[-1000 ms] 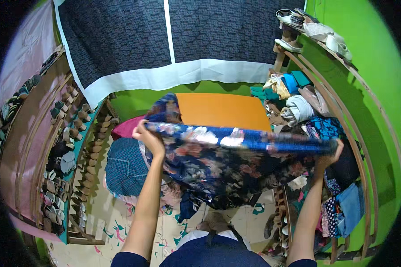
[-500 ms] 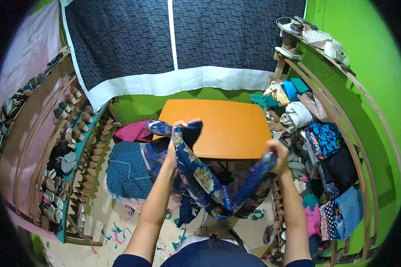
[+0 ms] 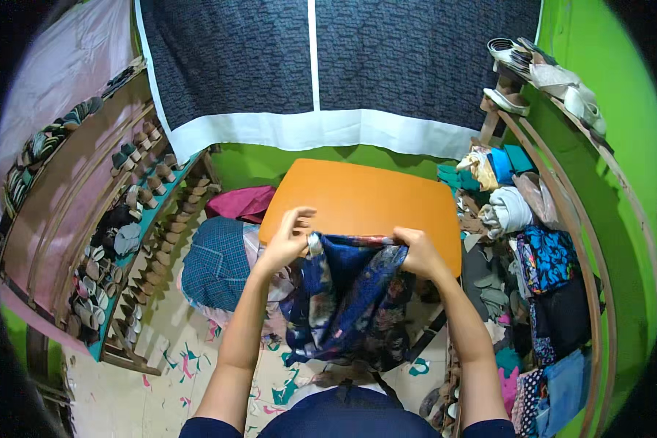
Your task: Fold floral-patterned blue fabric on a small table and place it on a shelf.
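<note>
A blue floral garment [image 3: 343,306] hangs in front of me, over the near edge of the orange table [image 3: 372,191]. Its top edge is spread between my two hands, and the opening shows a dark blue inside. My left hand [image 3: 290,241] pinches the left end of that edge at the thumb, its other fingers raised and curved. At the right end, my right hand [image 3: 420,254] grips the cloth with the fingers folded over it. Loose folds drop toward my lap, so the exact cut of the garment cannot be told.
Left of the table lie a dark checked cloth bundle [image 3: 215,255] and a maroon cloth [image 3: 241,203]. A shoe rack [image 3: 117,281] lines the left side. Piled clothes [image 3: 547,255] fill the wooden rack at right. Coloured scraps [image 3: 285,390] litter the tiled floor.
My hands have come closer together, the right one moving inward. The garment, stretched slantwise before, now hangs down with its top edge spread between them. The view has shifted slightly.
</note>
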Tool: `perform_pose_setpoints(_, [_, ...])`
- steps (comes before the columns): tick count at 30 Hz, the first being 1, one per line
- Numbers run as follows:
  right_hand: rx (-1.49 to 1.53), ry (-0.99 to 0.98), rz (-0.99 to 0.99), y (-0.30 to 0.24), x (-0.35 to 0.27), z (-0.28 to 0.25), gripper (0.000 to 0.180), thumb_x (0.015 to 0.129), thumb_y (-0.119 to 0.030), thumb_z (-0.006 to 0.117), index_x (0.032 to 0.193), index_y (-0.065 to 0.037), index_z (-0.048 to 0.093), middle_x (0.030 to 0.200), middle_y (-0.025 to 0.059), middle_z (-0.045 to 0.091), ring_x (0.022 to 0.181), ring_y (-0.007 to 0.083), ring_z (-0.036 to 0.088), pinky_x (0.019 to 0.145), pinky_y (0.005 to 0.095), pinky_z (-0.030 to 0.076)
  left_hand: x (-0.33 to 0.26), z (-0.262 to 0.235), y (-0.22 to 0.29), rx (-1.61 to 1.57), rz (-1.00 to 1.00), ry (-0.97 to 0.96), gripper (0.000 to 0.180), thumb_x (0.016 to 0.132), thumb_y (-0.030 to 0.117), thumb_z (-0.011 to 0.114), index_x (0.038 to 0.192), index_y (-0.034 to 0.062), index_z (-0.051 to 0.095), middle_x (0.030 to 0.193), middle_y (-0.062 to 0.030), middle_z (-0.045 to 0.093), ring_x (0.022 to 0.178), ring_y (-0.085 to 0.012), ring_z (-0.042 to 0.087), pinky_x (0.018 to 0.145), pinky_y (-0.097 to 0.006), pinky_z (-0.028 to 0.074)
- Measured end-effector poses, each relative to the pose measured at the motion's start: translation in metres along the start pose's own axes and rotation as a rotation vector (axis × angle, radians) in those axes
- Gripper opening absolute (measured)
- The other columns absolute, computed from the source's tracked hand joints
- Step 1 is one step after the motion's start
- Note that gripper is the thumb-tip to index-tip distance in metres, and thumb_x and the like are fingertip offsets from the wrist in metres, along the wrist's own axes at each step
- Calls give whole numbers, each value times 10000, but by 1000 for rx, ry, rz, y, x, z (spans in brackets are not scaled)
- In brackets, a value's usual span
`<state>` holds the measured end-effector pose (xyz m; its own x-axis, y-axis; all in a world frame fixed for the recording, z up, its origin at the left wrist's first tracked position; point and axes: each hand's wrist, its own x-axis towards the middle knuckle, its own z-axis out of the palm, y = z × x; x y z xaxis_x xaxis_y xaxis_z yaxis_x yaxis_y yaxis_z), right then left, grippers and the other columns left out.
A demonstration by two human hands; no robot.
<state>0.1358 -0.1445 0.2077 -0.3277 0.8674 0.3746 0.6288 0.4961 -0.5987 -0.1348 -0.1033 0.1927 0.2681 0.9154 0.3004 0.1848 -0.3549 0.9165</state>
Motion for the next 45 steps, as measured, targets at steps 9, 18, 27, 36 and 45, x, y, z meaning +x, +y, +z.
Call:
perform_pose_setpoints(9, [-50, -14, -55, 26, -4, -8, 152, 629, -19, 551, 777, -13, 518, 737, 180, 564, 719, 352, 546, 599, 366, 420, -68, 92, -43, 576, 490, -287, 699, 614, 451, 697, 1100, 15, 447, 1014, -183, 548, 906, -319, 545, 797, -381, 434])
perform_pose_setpoints(18, [-3, -85, 81, 78, -25, -34, 190, 720, -70, 571, 843, -16, 437, 690, 140, 466, 653, 258, 471, 624, 307, 388, -42, 52, -116, 1397, 257, -433, 291, 752, 228, 513, 1042, 245, 526, 710, -22, 588, 798, -207, 545, 690, -393, 370])
perform_pose_setpoints(27, [156, -273, 449, 103, -56, -15, 709, 578, -370, 777, 1098, -17, 449, 1070, 146, 504, 1025, 270, 482, 855, 352, 389, 24, -28, -18, 1516, 458, 317, 85, 665, 115, 543, 747, 115, 567, 698, -15, 547, 795, -182, 493, 729, -358, 317])
perform_pose_setpoints(36, [-255, -411, 349, 117, -126, 108, 503, 697, -383, 644, 1075, -63, 554, 1132, 212, 497, 1103, 316, 423, 855, 425, 370, 38, -27, 66, 1423, 688, 609, 50, 616, 54, 540, 640, 97, 538, 715, -14, 521, 834, -178, 478, 753, -355, 287])
perform_pose_setpoints(45, [177, 230, 370, 123, -122, 124, 259, 772, 20, 359, 1015, -40, 425, 856, 212, 509, 804, 270, 522, 750, 334, 409, 38, -68, 84, 1377, 684, 709, 156, 648, 26, 493, 790, 39, 555, 791, -68, 537, 872, -235, 481, 775, -364, 305])
